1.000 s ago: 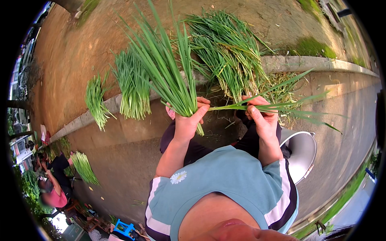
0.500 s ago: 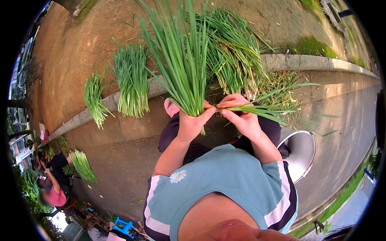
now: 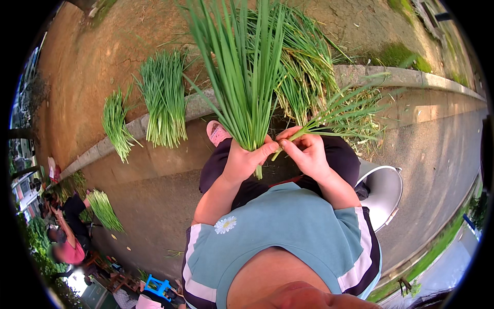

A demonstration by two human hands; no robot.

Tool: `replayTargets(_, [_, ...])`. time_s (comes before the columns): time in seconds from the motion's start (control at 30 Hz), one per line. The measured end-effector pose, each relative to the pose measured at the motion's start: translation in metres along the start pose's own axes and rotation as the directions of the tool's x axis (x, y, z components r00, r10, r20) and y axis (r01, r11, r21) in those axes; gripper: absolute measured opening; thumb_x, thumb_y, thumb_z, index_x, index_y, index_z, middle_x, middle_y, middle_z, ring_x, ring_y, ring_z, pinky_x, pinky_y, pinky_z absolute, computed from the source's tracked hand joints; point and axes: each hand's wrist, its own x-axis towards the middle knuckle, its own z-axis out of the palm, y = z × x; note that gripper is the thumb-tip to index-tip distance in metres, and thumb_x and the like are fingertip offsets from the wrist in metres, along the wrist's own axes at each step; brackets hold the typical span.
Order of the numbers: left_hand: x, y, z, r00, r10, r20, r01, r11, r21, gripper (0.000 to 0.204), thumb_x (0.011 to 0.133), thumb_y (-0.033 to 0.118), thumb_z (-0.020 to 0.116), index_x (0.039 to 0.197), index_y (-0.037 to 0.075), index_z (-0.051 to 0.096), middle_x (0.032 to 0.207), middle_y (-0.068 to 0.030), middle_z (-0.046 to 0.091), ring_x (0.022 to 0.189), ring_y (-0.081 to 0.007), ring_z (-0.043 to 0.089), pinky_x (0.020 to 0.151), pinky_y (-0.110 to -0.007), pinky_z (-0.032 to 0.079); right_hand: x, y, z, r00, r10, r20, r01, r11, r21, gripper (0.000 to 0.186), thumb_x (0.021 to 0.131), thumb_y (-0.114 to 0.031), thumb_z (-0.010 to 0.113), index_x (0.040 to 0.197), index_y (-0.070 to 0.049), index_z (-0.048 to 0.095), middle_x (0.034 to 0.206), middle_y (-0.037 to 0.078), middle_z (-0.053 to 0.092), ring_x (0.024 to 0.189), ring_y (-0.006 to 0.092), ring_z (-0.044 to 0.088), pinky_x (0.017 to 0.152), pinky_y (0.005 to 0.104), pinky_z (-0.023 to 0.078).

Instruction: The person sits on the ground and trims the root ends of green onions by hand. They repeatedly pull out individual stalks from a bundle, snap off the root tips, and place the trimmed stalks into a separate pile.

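My left hand (image 3: 242,164) is closed round the pale lower ends of a thick bunch of garlic chives (image 3: 242,87), whose long flat leaves fan out away from me. Close beside its fingertips, my right hand (image 3: 310,155) pinches a small cluster of garlic chives (image 3: 329,114) near its base. This cluster leans up to the right, its base pointing down toward my lap. Beyond both hands lies a large loose heap of garlic chives (image 3: 307,67), green with yellowed stems. Part of it is hidden behind the bunch.
Sorted chive bundles (image 3: 163,98) lie across the kerb (image 3: 401,75) at left. Stripped yellowish scraps (image 3: 368,121) litter the ground at right. A white bucket (image 3: 387,193) stands by my right side. At far left another person (image 3: 69,250) sits near a chive bundle (image 3: 105,210) and a blue stool (image 3: 157,286).
The small cluster in my right hand has swung from lying nearly level to slanting upward, its base now lower. The bunch in my left hand has shifted slightly right.
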Motion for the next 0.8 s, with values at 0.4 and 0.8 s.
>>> replayTargets(0.4, [0.003, -0.002, 0.002, 0.996, -0.047, -0.077, 0.027, 0.97, -0.241, 0.013, 0.075, 0.011, 0.059, 0.068, 0.001, 0.052, 0.051, 0.0005, 0.045, 0.041, -0.005, 0.039, 0.036, -0.018, 0.029, -0.002, -0.014, 0.0, 0.921, 0.355, 0.162, -0.389, 0.8, 0.456, 0.016, 0.075, -0.01, 0.056, 0.087, 0.0, 0.053, 0.066, 0.004, 0.054, 0.046, 0.0047, 0.041, 0.041, 0.0162, 0.031])
replayTargets(0.8, [0.007, -0.001, -0.007, 0.93, 0.027, -0.366, -0.184, 0.897, -0.401, 0.007, 0.075, 0.005, 0.057, 0.074, 0.002, 0.051, 0.068, -0.0026, 0.049, 0.044, -0.0062, 0.039, 0.038, -0.017, 0.03, -0.012, -0.012, -0.004, 0.948, 0.159, 0.276, -0.319, 0.465, 0.826, 0.022, 0.078, -0.016, 0.048, 0.096, -0.005, 0.047, 0.061, 0.006, 0.044, 0.053, 0.013, 0.038, 0.043, 0.0225, 0.031])
